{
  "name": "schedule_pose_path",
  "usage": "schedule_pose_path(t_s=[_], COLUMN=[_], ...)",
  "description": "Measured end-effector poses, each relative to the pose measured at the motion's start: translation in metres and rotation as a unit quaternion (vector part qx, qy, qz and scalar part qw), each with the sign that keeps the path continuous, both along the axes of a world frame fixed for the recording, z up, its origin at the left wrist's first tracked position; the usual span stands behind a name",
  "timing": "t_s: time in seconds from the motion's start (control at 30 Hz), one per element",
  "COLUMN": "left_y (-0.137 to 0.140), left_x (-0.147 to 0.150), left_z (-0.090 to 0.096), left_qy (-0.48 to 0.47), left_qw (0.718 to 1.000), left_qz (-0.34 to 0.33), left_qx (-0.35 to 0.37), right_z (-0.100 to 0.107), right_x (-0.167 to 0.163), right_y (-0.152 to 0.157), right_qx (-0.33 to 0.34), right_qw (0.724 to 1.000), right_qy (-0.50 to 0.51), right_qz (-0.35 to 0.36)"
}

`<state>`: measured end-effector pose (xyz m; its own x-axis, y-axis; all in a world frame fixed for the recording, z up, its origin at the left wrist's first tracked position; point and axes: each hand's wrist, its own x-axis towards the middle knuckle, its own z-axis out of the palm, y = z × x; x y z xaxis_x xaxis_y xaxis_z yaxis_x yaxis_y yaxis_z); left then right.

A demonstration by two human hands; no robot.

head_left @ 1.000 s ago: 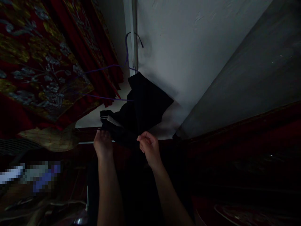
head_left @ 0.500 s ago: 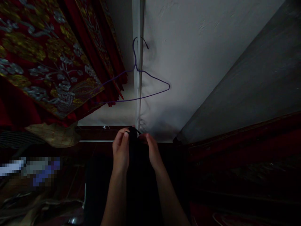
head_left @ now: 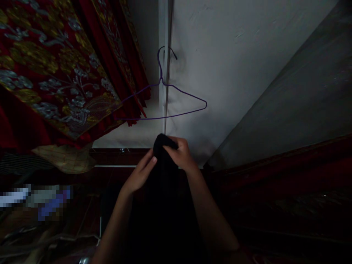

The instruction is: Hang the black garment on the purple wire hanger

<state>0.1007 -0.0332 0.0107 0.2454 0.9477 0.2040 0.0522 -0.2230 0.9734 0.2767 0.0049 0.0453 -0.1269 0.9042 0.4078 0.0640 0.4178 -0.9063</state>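
A piece of black cloth [head_left: 165, 161] is gathered between my hands, its lower part lost in the dark below. My right hand [head_left: 180, 151] pinches its upper edge from the right, thumb in front. On the left side of the cloth, lower down, my left hand [head_left: 141, 170] grips it between thumb and fingers. What kind of garment it is cannot be made out. Above both hands, apart from them, a thin purple clothes hanger [head_left: 189, 112] hangs by its hook at the pale vertical strip [head_left: 166, 33] on the wall.
Red cloth with gold and silver embroidery [head_left: 68, 55] hangs at the upper left, overlapping the hanger's left end. A beige cloth [head_left: 64, 157] hangs beneath it. White wall [head_left: 220, 55] lies behind, with a grey slanting panel [head_left: 302, 91] on the right. The lower area is very dark.
The black cloth has come up higher toward the hanger. My right hand has risen and closed over its top edge; my left hand has shifted lower on its side.
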Motion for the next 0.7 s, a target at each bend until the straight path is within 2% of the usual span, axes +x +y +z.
schedule_pose_path(t_s=[0.07, 0.1, 0.13, 0.2, 0.27, 0.33, 0.43, 0.57, 0.63, 0.7], left_y=[0.008, 0.011, 0.015, 0.022, 0.028, 0.032, 0.038, 0.048, 0.057, 0.067], left_x=[-0.008, -0.014, -0.02, -0.036, -0.054, -0.072, -0.094, -0.115, -0.12, -0.122], left_z=[0.0, 0.002, 0.005, 0.015, 0.024, 0.029, 0.026, 0.023, 0.034, 0.053], left_qy=[0.094, 0.134, 0.166, 0.204, 0.235, 0.263, 0.285, 0.268, 0.261, 0.269], left_qw=[0.993, 0.988, 0.984, 0.978, 0.971, 0.965, 0.959, 0.961, 0.961, 0.949], left_qz=[-0.07, -0.078, -0.069, -0.019, 0.005, 0.007, 0.002, 0.052, 0.096, 0.139], left_qx=[-0.009, -0.001, 0.011, 0.035, 0.034, 0.02, -0.007, -0.038, -0.004, 0.091], right_z=[0.02, 0.028, 0.034, 0.036, 0.028, 0.014, -0.003, -0.003, 0.002, 0.006], right_x=[0.007, 0.01, 0.013, 0.019, 0.025, 0.032, 0.043, 0.056, 0.06, 0.06], right_y=[0.025, 0.038, 0.05, 0.074, 0.092, 0.102, 0.102, 0.094, 0.092, 0.09], right_qx=[0.061, 0.09, 0.115, 0.145, 0.125, 0.072, 0.035, 0.009, -0.009, -0.009], right_qw=[0.994, 0.987, 0.98, 0.976, 0.983, 0.988, 0.987, 0.989, 0.99, 0.991], right_qy=[0.024, 0.035, 0.037, 0.01, -0.04, -0.087, -0.112, -0.112, -0.114, -0.111], right_qz=[-0.083, -0.126, -0.156, -0.159, -0.127, -0.107, -0.109, -0.093, -0.079, -0.075])
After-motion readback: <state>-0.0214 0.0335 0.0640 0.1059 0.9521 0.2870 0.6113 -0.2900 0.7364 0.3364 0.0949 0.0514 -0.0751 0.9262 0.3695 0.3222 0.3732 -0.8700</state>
